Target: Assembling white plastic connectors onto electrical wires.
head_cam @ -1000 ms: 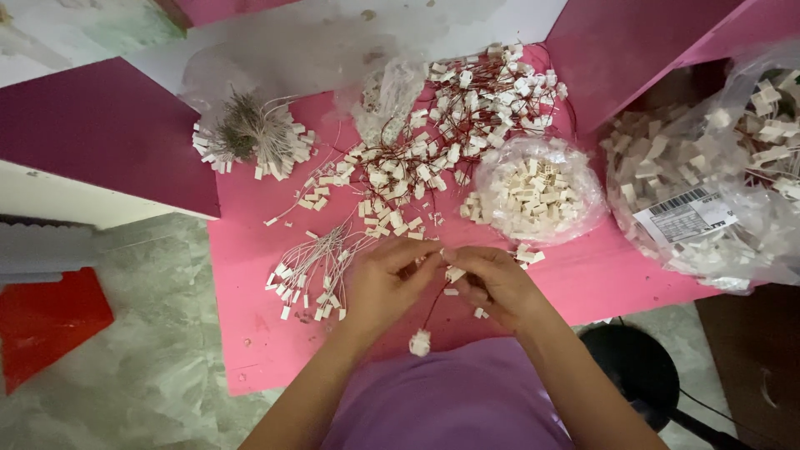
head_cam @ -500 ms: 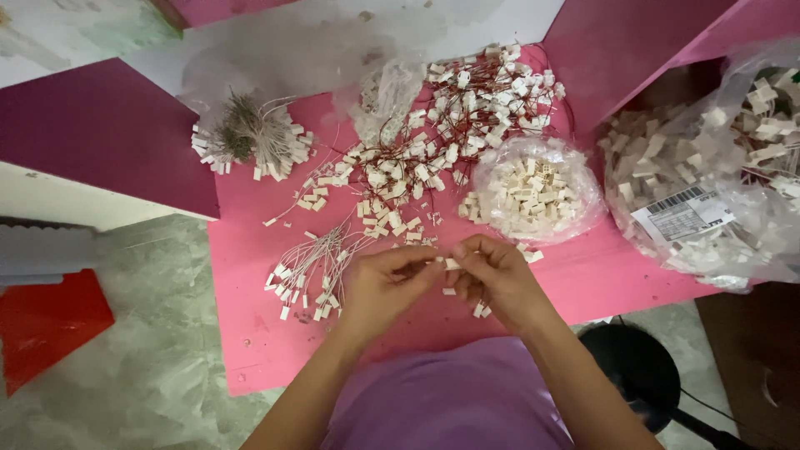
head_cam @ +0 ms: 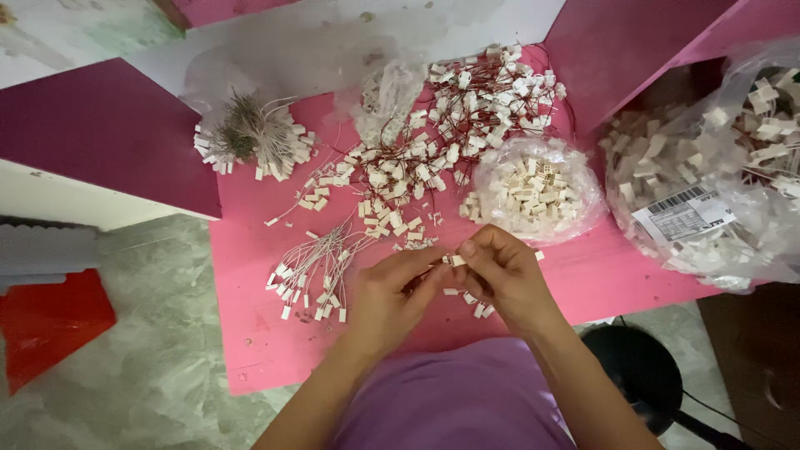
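Both hands meet over the near edge of the pink worktop (head_cam: 250, 333); the left hand (head_cam: 392, 296) and the right hand (head_cam: 504, 279) are close together, fingertips almost touching; between them sits a small white connector (head_cam: 457, 261), pinched by the right hand's fingers and met by the left hand's fingers, which are narrowed around a thin wire I cannot make out clearly. A few loose white connectors (head_cam: 477, 305) lie on the worktop just beneath the right hand; to the left of the hands a fan of white-wired connectors (head_cam: 312, 275) lies spread out; farther back a heap of red-wired connectors (head_cam: 433, 142) covers the middle of the worktop; at the back left a tied bundle of wires (head_cam: 246, 137) lies with its white ends splayed outward. Just beyond the right hand an open clear bag of white housings (head_cam: 533, 187) rests on the worktop; at the right edge a larger clear bag (head_cam: 717, 175) holds more white parts and carries a printed label. A purple shirt (head_cam: 450, 400) fills the bottom; a black stool (head_cam: 637, 375) stands to the right, a red object (head_cam: 46, 325) lies on the floor at left.
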